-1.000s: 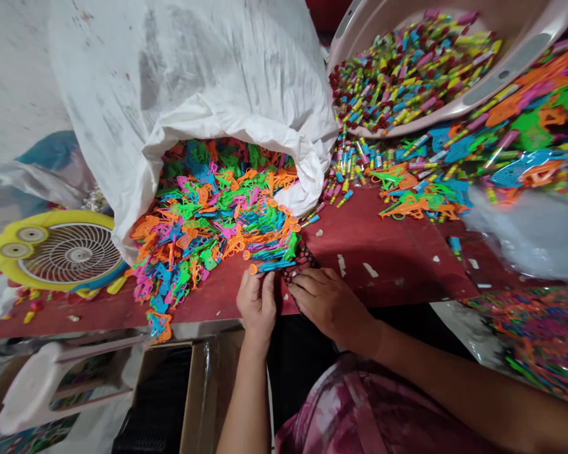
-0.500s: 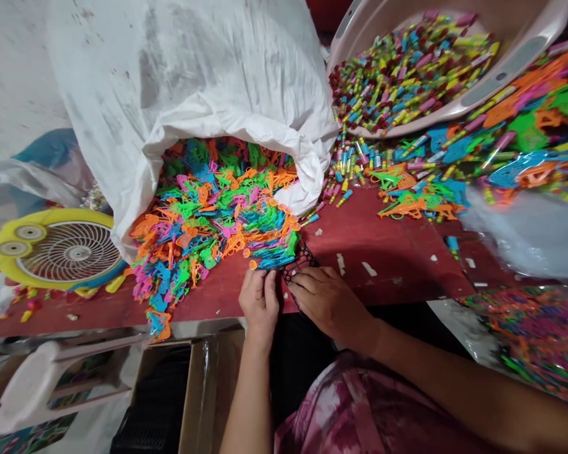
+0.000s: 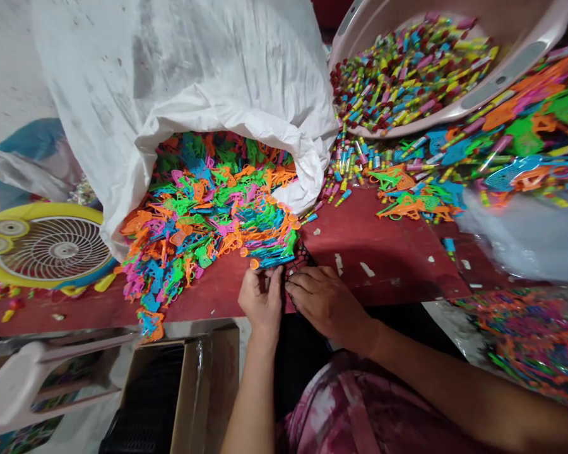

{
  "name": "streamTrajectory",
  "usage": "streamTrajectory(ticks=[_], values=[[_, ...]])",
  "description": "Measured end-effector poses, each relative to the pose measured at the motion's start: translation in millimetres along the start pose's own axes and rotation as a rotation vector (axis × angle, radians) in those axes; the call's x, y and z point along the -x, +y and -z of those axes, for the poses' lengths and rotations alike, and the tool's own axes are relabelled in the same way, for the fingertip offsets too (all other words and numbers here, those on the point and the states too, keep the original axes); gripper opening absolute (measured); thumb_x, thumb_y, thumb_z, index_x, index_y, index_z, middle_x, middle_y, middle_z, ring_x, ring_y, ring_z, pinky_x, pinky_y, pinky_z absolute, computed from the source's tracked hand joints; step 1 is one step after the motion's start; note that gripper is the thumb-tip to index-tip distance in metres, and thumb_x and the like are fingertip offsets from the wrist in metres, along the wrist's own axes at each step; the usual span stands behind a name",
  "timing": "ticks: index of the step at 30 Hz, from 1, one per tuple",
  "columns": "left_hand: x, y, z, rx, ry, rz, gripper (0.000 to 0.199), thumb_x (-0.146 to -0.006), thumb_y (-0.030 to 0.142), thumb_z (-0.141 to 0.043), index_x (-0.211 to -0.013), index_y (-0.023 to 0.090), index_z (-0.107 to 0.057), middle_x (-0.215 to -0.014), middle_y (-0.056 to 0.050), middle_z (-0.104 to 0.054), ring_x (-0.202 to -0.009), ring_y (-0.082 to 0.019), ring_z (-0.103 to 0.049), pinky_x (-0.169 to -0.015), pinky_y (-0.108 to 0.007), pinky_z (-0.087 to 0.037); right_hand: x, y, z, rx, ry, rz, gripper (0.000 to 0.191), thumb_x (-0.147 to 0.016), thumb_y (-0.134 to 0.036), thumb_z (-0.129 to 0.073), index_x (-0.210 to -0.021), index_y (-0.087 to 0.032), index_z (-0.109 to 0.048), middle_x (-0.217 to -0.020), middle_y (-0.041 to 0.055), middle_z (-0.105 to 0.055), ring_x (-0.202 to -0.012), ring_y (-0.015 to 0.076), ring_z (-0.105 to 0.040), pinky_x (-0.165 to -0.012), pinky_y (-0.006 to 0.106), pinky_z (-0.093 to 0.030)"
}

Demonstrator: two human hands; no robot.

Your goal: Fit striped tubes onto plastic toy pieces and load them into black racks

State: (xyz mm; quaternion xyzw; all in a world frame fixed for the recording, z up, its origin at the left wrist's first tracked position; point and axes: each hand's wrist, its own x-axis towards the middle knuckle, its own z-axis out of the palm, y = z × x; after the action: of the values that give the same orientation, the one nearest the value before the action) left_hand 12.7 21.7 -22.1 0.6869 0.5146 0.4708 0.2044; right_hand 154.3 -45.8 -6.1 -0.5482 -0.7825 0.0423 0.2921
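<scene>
Near the table's front edge, my left hand (image 3: 261, 295) has thumb and fingers closed in a pinch. What lies between them is too small to make out. Just right of it, my right hand (image 3: 325, 301) is closed, its bent fingers together on the near end of a black mesh-like piece (image 3: 301, 257). Its palm side is hidden. Right in front of my left fingertips, small blue, green, pink and orange plastic toy pieces (image 3: 269, 243) lie stacked in a neat row. Behind and left of them spreads a loose heap of similar pieces (image 3: 184, 221).
The heap spills from a large white sack (image 3: 189, 63). A pink basin (image 3: 515, 69) of small coloured tubes stands back right, with bagged toys (image 3: 525, 139) beside it. Left are a yellow fan (image 3: 52, 246), a stool (image 3: 14, 391) and a cardboard box (image 3: 208, 384) below the red table (image 3: 383, 258).
The camera view has shifted slightly, so things at the left sit further left. My left thumb and fingertips have moved a little right, nearer my right hand, which stays on the black piece.
</scene>
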Motion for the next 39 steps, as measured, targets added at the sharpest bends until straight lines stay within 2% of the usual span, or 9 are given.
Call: streamTrajectory(ticks=[3,7,12,18,23,26,31,35,39], values=[[-2.6,-0.8,1.2,-0.019,0.005,0.017,0.022,-0.083,0.039,-0.071,-0.082,0.018,-0.064,-0.073,0.002,-0.061,-0.065,-0.011,-0.056,-0.064,-0.023,-0.046,0.3,0.2,-0.7,0.000,-0.007,-0.007,0.023,-0.096,-0.016,-0.053,-0.117,-0.016,-0.062,-0.108,0.0088,-0.066,-0.105,0.0228,-0.054,-0.089,0.040,-0.039],[-9.7,11.5,8.4,-0.205,-0.063,-0.122,0.027,-0.086,0.034,-0.068,-0.067,0.018,-0.057,-0.068,0.002,-0.053,-0.065,-0.012,-0.050,-0.062,-0.024,-0.040,1.0,0.0,0.1,-0.010,-0.019,-0.010,0.025,-0.096,-0.017,-0.052,-0.119,-0.015,-0.060,-0.113,0.0093,-0.065,-0.108,0.0226,-0.054,-0.091,0.039,-0.039],[-8.4,18.8,4.4,-0.338,-0.072,-0.112,0.022,-0.088,0.034,-0.064,-0.073,0.018,-0.058,-0.070,0.000,-0.056,-0.067,-0.014,-0.052,-0.065,-0.026,-0.040,2.2,1.0,-1.4,-0.047,-0.011,-0.027,0.024,-0.096,-0.018,-0.053,-0.119,-0.015,-0.061,-0.113,0.0100,-0.066,-0.110,0.0231,-0.054,-0.091,0.040,-0.040],[2.8,1.7,-4.0,-0.258,-0.052,-0.006,0.021,-0.088,0.038,-0.063,-0.081,0.019,-0.061,-0.075,-0.002,-0.062,-0.071,-0.016,-0.057,-0.067,-0.027,-0.045,0.8,-0.7,-4.6,-0.045,-0.030,-0.024,0.019,-0.096,-0.019,-0.053,-0.113,-0.016,-0.062,-0.108,0.0092,-0.065,-0.106,0.0226,-0.054,-0.091,0.040,-0.040],[2.8,-2.2,-2.5,-0.241,-0.059,-0.009,0.024,-0.086,0.043,-0.063,-0.083,0.020,-0.062,-0.076,-0.002,-0.064,-0.070,-0.017,-0.059,-0.065,-0.028,-0.046,-0.8,-1.7,11.0,-0.069,-0.050,-0.030,0.016,-0.097,-0.021,-0.050,-0.108,-0.018,-0.061,-0.104,0.0064,-0.064,-0.101,0.0203,-0.054,-0.090,0.037,-0.041],[1.2,-1.9,-2.9,-0.324,-0.062,0.023,0.029,-0.084,0.047,-0.064,-0.077,0.020,-0.059,-0.073,-0.002,-0.061,-0.069,-0.019,-0.059,-0.064,-0.029,-0.043,10.0,25.5,42.0,-0.060,0.050,-0.048,0.017,-0.097,-0.021,-0.049,-0.107,-0.019,-0.063,-0.107,0.0063,-0.065,-0.099,0.0189,-0.056,-0.089,0.033,-0.042],[4.7,-4.2,-6.6,-0.265,-0.034,0.113,0.033,-0.082,0.050,-0.065,-0.088,0.019,-0.061,-0.079,-0.002,-0.061,-0.074,-0.020,-0.060,-0.067,-0.031,-0.046,45.3,117.5,112.1,0.270,0.270,-0.396,0.023,-0.093,-0.015,-0.048,-0.106,-0.017,-0.066,-0.099,0.0102,-0.065,-0.095,0.0247,-0.055,-0.084,0.038,-0.044],[13.5,-0.8,-5.4,-0.155,0.017,0.141,0.036,-0.082,0.048,-0.066,-0.100,0.018,-0.063,-0.088,-0.003,-0.062,-0.078,-0.019,-0.061,-0.071,-0.032,-0.048,57.2,172.3,133.0,0.479,0.140,-0.393,0.038,-0.086,-0.010,-0.051,-0.121,-0.017,-0.064,-0.122,0.0136,-0.060,-0.105,0.0283,-0.051,-0.087,0.040,-0.040],[28.3,12.5,0.2,-0.146,0.107,0.072,0.028,-0.085,0.042,-0.066,-0.097,0.018,-0.063,-0.087,-0.002,-0.059,-0.077,-0.017,-0.059,-0.072,-0.030,-0.048,53.2,181.2,129.0,0.542,0.054,-0.391,0.034,-0.091,-0.016,-0.049,-0.121,-0.017,-0.065,-0.108,0.0123,-0.065,-0.098,0.0275,-0.054,-0.081,0.039,-0.039]])
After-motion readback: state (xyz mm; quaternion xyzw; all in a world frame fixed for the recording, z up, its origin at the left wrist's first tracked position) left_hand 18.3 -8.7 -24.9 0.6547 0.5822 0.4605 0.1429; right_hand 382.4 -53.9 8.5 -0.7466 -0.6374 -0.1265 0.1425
